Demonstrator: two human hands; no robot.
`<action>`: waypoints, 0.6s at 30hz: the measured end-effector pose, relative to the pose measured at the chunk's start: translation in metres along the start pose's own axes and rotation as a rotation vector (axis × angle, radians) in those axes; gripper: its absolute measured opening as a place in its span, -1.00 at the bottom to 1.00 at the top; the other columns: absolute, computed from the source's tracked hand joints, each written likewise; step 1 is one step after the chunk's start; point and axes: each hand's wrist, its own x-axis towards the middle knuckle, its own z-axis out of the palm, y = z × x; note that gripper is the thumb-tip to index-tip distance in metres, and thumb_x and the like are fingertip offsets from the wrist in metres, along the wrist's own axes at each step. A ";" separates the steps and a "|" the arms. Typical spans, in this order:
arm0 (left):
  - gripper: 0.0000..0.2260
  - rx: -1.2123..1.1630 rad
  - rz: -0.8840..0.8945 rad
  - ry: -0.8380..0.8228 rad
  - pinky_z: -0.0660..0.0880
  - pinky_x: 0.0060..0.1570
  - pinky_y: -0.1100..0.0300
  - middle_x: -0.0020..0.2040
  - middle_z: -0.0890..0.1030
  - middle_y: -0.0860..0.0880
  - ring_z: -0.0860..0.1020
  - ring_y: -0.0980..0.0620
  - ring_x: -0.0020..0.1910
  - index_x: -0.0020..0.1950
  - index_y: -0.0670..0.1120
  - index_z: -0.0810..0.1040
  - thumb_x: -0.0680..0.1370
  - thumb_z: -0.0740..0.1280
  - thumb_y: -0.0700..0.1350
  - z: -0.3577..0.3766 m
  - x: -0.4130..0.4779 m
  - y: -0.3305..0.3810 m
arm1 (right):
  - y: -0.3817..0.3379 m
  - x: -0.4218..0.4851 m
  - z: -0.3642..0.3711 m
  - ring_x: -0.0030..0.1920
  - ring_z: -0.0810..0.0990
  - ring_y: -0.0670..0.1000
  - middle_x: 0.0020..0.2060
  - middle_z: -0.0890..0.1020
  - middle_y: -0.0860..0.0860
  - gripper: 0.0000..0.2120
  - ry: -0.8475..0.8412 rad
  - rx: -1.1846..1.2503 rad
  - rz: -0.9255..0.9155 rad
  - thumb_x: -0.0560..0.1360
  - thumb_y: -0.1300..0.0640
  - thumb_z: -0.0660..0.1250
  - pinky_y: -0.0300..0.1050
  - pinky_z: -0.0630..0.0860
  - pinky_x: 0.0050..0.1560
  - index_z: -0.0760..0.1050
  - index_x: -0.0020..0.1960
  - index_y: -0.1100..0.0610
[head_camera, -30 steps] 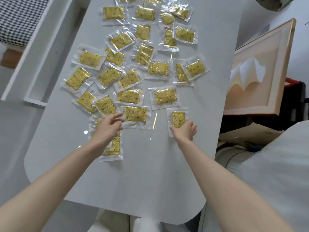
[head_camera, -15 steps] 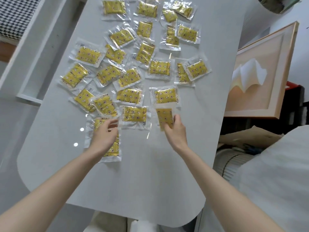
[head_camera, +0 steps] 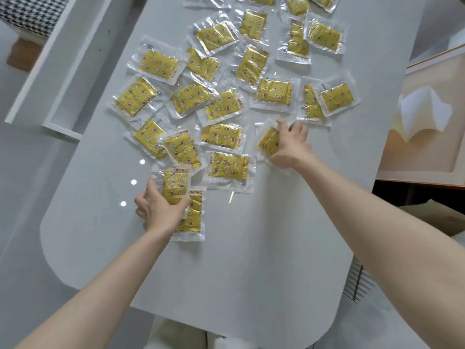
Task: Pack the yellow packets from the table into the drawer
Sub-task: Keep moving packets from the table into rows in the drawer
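Several yellow packets (head_camera: 224, 136) in clear wrap lie spread over the white table (head_camera: 226, 260). My left hand (head_camera: 157, 210) grips one yellow packet (head_camera: 175, 186) by its near end, lifted above another packet (head_camera: 192, 217) that lies flat near the table's left edge. My right hand (head_camera: 292, 146) holds a yellow packet (head_camera: 268, 142) in the middle of the spread, fingers reaching over its far edge. The open white drawer (head_camera: 61, 131) is beyond the table's left edge.
A framed picture (head_camera: 427, 117) leans at the table's right side. Checked fabric (head_camera: 32, 13) shows at the top left, past the drawer. A slatted white object (head_camera: 359, 280) sits below the right edge.
My right hand picked up the near-right packet and carried it forward and left onto the spread. My left hand lifted a packet off the one beneath it.
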 end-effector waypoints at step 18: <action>-0.48 -0.043 -0.188 0.006 0.28 0.30 -0.01 0.35 0.28 -0.23 0.24 -0.21 0.37 0.29 -0.18 0.37 0.46 0.43 0.05 -0.001 0.016 -0.016 | 0.003 -0.082 0.058 0.09 0.58 0.16 0.03 0.59 0.10 -0.40 0.017 0.227 0.263 0.31 -0.10 0.47 0.02 0.47 0.07 0.31 0.17 0.17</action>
